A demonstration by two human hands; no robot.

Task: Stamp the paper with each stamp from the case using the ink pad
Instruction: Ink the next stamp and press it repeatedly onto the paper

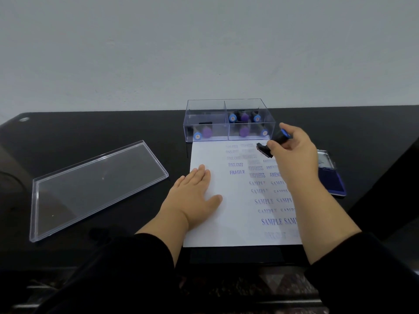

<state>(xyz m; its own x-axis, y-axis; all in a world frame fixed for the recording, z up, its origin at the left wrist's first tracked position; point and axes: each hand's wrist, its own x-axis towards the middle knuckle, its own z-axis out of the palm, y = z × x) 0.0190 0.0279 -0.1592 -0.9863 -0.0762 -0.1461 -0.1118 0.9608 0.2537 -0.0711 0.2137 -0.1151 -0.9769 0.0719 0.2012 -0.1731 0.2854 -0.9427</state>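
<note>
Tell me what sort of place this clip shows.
Probably an office or home desk: a dark table against a plain pale wall, holding a stamped paper, a clear stamp case and an ink pad.

Both bare forearms emerge from loose black sleeves (pixel 145 257) pushed back.

Seven stamps (pixel 275 140), one case (pixel 229 120).

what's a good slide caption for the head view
Right hand holds a stamp above the paper; left hand steadies it.
</note>
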